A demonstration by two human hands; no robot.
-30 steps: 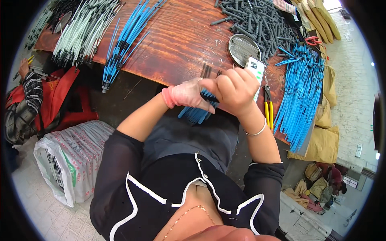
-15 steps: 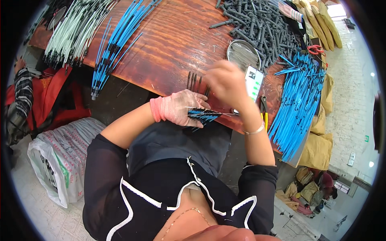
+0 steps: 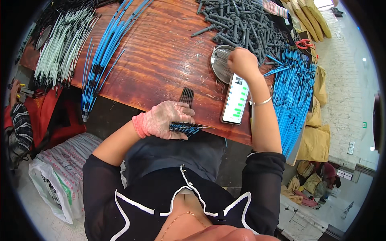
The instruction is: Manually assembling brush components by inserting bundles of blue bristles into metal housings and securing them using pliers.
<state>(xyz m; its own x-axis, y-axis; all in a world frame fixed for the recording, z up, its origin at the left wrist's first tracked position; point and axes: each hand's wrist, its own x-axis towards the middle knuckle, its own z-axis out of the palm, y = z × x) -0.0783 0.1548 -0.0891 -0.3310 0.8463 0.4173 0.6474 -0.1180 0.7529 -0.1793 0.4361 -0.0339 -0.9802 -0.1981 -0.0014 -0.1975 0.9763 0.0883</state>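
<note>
My left hand (image 3: pixel 167 120), in a whitish glove with a pink cuff, is closed round a bundle of thin blue rods with black fittings (image 3: pixel 185 127) at the table's front edge. Slim black ends (image 3: pixel 186 96) fan out past its fingers over the tabletop, and a thin metal pin (image 3: pixel 205 127) sticks out sideways from the bundle. My bare right hand (image 3: pixel 243 63) is curled over the right rim of a round dish (image 3: pixel 220 64) of fine metal pins. Its fingertips are hidden, so what they pinch does not show.
A phone (image 3: pixel 235 100) lies beside the dish. Grey plastic pieces (image 3: pixel 245 28) are heaped behind. Blue rods (image 3: pixel 293 96) lie right, with more blue (image 3: pixel 104 52) and pale rods (image 3: pixel 62 48) left. Red-handled pliers (image 3: pixel 304 43) rest far right. A person's plaid sleeve (image 3: pixel 20 124) shows at left.
My right hand has moved from beside the left hand, rightward to the dish. My left hand still grips the bundle. The whole view has shifted a little.
</note>
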